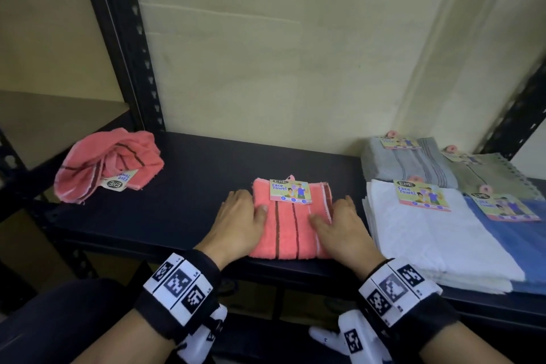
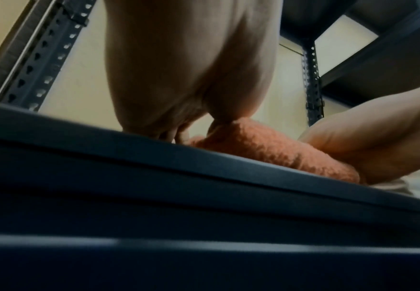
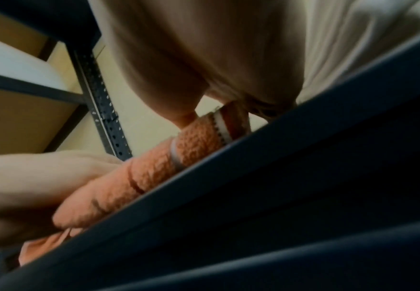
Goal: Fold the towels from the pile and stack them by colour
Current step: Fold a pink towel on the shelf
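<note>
Nearly done: both flat hands, left hand (image 1: pixel 240 220) and right hand (image 1: pixel 344 226), press the folded coral towel (image 1: pixel 291 230), grasping nothing; only the crumpled coral towel (image 1: pixel 107 164) remains beside four folded stacks (image 1: pixel 437 233).

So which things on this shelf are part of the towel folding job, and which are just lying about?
Part of the job:
folded pink towel, under the left hand and right hand
crumpled pink towel
folded grey towel, green towel, white towel, blue towel

Just there:
dark shelf
shelf post
</note>
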